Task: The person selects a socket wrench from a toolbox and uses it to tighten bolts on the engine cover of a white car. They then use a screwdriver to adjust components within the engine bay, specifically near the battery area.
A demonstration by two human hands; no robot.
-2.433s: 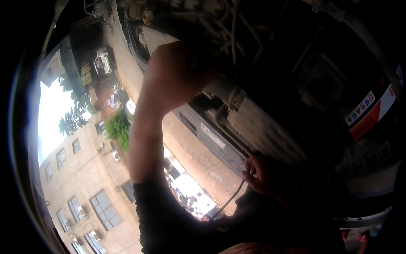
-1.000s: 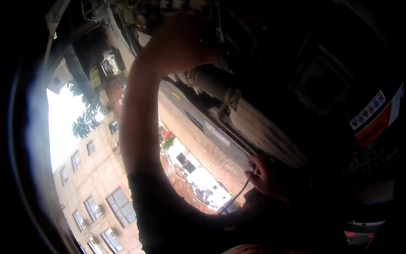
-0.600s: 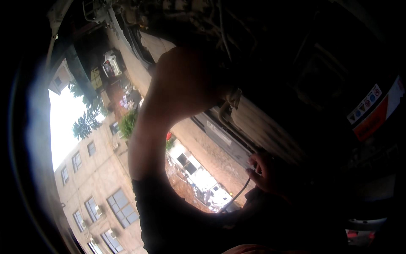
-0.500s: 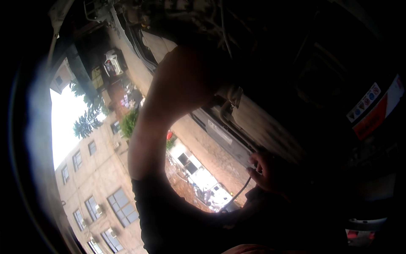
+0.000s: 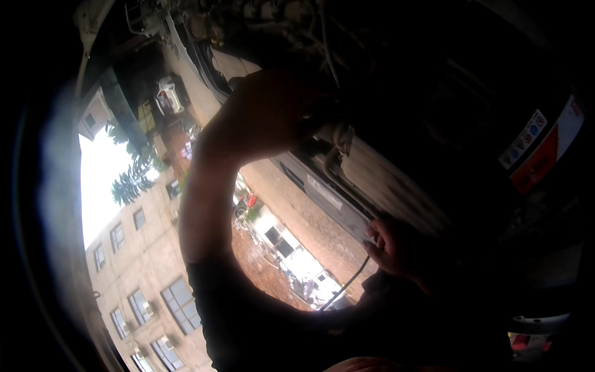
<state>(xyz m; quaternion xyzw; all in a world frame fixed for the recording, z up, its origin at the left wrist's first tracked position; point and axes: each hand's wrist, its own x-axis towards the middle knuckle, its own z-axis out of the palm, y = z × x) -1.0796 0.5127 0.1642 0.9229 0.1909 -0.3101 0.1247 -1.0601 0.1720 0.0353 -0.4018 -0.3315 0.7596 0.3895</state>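
The right hand point(image 5: 396, 248) pinched a thin dark cable point(image 5: 347, 284) trailing toward seven o'clock; the left hand point(image 5: 310, 108), up at eleven o'clock among pipes point(image 5: 331, 158), grip unreadable.

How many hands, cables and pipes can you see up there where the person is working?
Hands: 2, left hand raised at the pale pipe, right hand on the dark cable.
Dark cables: 1
Pale pipes: 1
Total: 4
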